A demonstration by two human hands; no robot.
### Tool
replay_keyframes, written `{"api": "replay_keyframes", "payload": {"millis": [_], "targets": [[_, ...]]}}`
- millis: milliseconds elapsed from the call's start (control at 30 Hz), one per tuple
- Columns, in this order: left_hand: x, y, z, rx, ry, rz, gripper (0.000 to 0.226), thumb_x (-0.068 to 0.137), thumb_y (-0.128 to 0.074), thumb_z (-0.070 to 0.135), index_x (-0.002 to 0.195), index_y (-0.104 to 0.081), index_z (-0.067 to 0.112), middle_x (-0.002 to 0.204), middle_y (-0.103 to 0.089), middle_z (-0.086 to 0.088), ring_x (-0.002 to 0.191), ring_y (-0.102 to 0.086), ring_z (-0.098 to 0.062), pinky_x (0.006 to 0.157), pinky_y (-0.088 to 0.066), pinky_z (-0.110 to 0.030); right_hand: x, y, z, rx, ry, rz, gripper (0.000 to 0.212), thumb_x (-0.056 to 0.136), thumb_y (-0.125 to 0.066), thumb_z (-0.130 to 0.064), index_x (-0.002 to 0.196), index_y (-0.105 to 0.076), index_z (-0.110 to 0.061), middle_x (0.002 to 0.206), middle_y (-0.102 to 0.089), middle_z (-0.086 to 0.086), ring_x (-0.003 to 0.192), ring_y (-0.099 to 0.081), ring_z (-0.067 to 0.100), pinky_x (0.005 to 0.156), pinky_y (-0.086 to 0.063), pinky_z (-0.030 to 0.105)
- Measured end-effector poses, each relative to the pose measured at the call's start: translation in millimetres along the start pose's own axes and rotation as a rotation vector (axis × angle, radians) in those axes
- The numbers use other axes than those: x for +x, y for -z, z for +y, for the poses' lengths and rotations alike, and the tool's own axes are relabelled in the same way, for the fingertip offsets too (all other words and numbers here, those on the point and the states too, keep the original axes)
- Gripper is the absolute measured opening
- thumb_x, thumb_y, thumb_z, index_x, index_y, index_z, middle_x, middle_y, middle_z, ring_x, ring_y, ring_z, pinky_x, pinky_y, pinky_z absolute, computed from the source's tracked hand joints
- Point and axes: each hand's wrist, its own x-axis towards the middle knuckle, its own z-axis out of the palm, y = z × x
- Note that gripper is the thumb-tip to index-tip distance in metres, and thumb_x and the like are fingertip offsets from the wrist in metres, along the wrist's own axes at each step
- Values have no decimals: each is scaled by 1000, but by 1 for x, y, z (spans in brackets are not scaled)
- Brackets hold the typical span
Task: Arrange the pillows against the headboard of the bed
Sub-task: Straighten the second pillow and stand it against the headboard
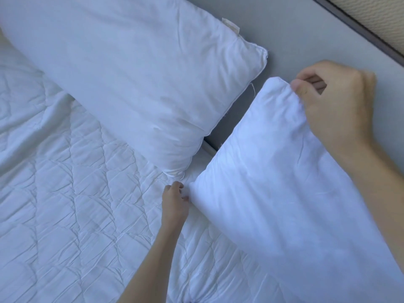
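Two white pillows lie at the head of the bed. The left pillow (140,84) leans against the grey headboard (295,36), with a small label at its top edge. The right pillow (284,182) stands beside it, a narrow gap between the two. My right hand (336,103) pinches the right pillow's upper corner, close to the headboard. My left hand (175,202) grips that same pillow's lower left corner, just above the quilted cover. Both arms reach in from the bottom of the view.
A white quilted bed cover (76,204) fills the lower left, wrinkled. A dark frame strip (358,29) runs along the headboard's top, with a textured beige wall (384,9) behind it.
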Motion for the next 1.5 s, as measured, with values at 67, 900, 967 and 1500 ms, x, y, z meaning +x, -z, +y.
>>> {"api": "replay_keyframes", "payload": {"millis": [67, 900, 967, 1500], "targets": [[-13, 7, 0, 30, 13, -13, 36, 90, -56, -4, 124, -58, 5, 119, -54, -15, 94, -57, -25, 82, -52, -37, -13, 21, 19, 54, -98, 34, 22, 92, -59, -34, 90, -70, -15, 81, -72, 6, 68, -64, 26, 69, -53, 42], [-195, -145, 306, 604, -1088, -158, 30, 89, -65, 28, 119, -61, 23, 126, -61, 3, 100, -66, -33, 73, -54, -45, -86, 172, 124, 76, -459, -134, 32, 83, -59, -22, 53, -65, -14, 59, -74, -3, 63, -73, 13, 74, -60, 31], [-200, -155, 301, 657, -1082, -188, 34, 90, -65, 26, 123, -58, 22, 128, -59, 0, 98, -65, -38, 71, -51, -44, -89, 173, 123, 55, -447, -129, 31, 82, -59, -21, 51, -63, -13, 59, -74, -3, 63, -73, 13, 72, -60, 30], [-185, -129, 296, 618, -1034, -108, 12, 89, -66, 10, 101, -67, 8, 103, -60, -15, 87, -62, -44, 67, -50, -46, -317, 196, 281, -117, -672, -347, 24, 87, -64, -26, 73, -55, -10, 66, -53, 1, 71, -52, 32, 68, -41, 40]]}}
